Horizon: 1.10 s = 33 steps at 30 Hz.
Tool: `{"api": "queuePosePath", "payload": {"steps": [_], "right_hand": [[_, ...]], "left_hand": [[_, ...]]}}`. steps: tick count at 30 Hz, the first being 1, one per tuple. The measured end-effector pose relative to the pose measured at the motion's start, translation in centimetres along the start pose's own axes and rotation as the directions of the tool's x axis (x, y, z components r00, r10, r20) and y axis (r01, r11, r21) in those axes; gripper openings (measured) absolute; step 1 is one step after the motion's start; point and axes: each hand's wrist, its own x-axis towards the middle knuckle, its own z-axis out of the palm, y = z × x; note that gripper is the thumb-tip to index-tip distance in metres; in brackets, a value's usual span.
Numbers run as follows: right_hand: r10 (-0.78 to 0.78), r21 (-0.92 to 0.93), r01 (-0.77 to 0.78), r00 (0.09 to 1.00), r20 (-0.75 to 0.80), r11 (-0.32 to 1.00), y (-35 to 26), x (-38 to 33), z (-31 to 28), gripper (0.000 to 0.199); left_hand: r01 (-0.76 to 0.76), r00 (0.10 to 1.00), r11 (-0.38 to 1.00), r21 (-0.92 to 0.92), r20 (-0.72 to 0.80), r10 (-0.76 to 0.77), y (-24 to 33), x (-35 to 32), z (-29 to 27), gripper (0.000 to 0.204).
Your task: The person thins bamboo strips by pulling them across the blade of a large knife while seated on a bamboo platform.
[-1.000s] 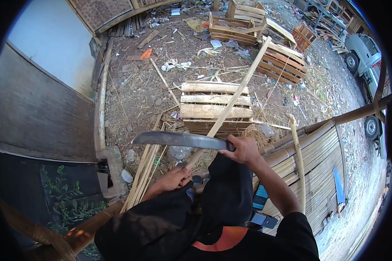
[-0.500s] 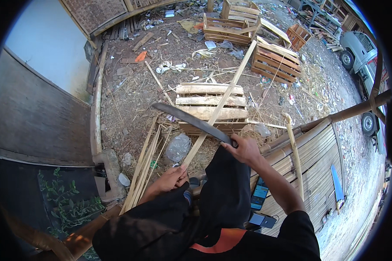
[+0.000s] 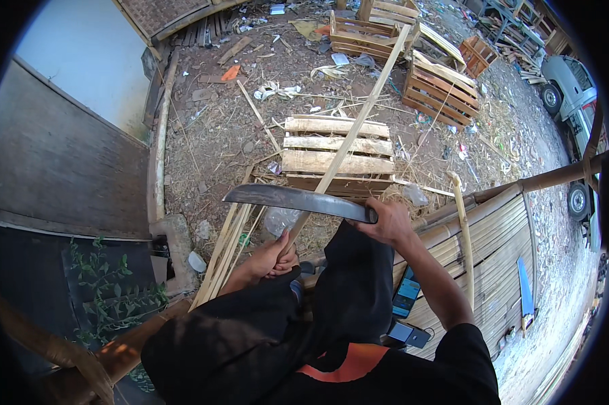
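My left hand [image 3: 272, 258] is closed round the near end of a long pale wooden strip [image 3: 354, 130], which slants away up and to the right, over a slatted wooden crate [image 3: 338, 160]. In my right hand [image 3: 389, 221] is the handle end of a machete [image 3: 294, 200]. Its broad dark blade points left and crosses the strip just beyond my left hand; whether the edge touches the wood I cannot tell. Most of the machete's handle is hidden by my fingers. Beside my left forearm leans a bundle of thin wooden strips [image 3: 225, 253].
More slatted crates [image 3: 441, 90] stand on the littered ground at the far right. A bamboo-slat bench [image 3: 493, 246] at my right bears a phone [image 3: 406, 294] and a blue-bladed tool [image 3: 525, 287]. A clear plastic bag [image 3: 281, 219] lies behind the blade. A parked truck [image 3: 571, 94] stands far right.
The machete has turned from slanting down to the right to nearly level, and its blade is now closer to my left hand. My left thumb has risen along the strip.
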Motion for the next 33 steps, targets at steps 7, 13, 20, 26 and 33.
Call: {"api": "queuePosePath", "payload": {"steps": [7, 13, 20, 26, 33], "right_hand": [[-0.114, 0.094, 0.110, 0.993, 0.030, 0.989, -3.2, -0.9, 1.2, 0.037], [-0.143, 0.080, 0.130, 0.974, 0.177, 0.988, -5.8, 0.4, 0.5, 0.038], [-0.087, -0.040, 0.097, 0.975, 0.207, 0.994, -4.2, 2.1, 1.1, 0.043], [-0.095, -0.063, 0.108, 0.979, 0.179, 0.992, -3.4, 3.3, 2.8, 0.043], [0.078, -0.128, -0.059, 0.986, 0.150, 0.990, 1.1, 3.7, 3.0, 0.040]], "left_hand": [[-0.104, 0.994, 0.992, -0.065, -0.040, 0.101, -1.0, 1.5, 0.7, 0.056], [-0.225, 0.971, 0.974, -0.033, -0.086, 0.222, -2.2, 1.3, -0.4, 0.046], [-0.182, 0.979, 0.981, -0.074, -0.106, 0.173, -2.1, 1.7, 0.5, 0.046], [-0.196, 0.970, 0.976, -0.094, -0.167, 0.179, -1.6, 1.6, 0.3, 0.045], [-0.194, 0.968, 0.978, -0.080, -0.178, 0.178, -2.9, 0.8, -1.4, 0.045]]}}
